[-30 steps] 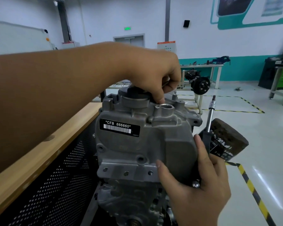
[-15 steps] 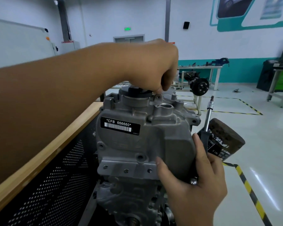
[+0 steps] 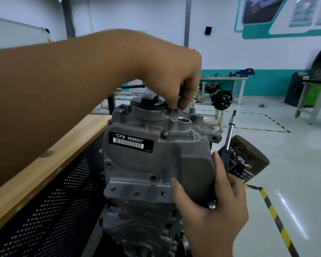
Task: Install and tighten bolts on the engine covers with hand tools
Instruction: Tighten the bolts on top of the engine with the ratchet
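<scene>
A: Engine cover (image 3: pixel 156 156), grey cast metal, is seen upright at centre, labelled "*CFB 666660*"; it is mounted on the engine block (image 3: pixel 137 223) beside the wooden tabletop (image 3: pixel 50 164).

B: How is the left hand (image 3: pixel 176 78) placed?

A: It is reached over the top edge of the cover, just right of the black cap (image 3: pixel 149 102). Its fingertips are pinched together on a small bolt (image 3: pixel 174 109) at a hole in the top flange; only a glint of the bolt is seen, so how far it is seated cannot be told.

B: What differs from one second ago?

A: The left hand was then lower, with its fingertips down beside the open round bore (image 3: pixel 182 120). It has since been raised and drawn back to the flange behind that bore, which is now fully exposed.

B: And the right hand (image 3: pixel 211 206)?

A: Little is changed. The thumb is laid flat on the cover's face and the fingers are curled around its right edge; the dark handle of a driver (image 3: pixel 228 143) is held in the same grip, shaft pointing up. A shiny bolt head (image 3: pixel 212 206) is seen at the lower right corner, against the palm. An oil filter (image 3: pixel 248 160) is seen just behind the driver.
</scene>
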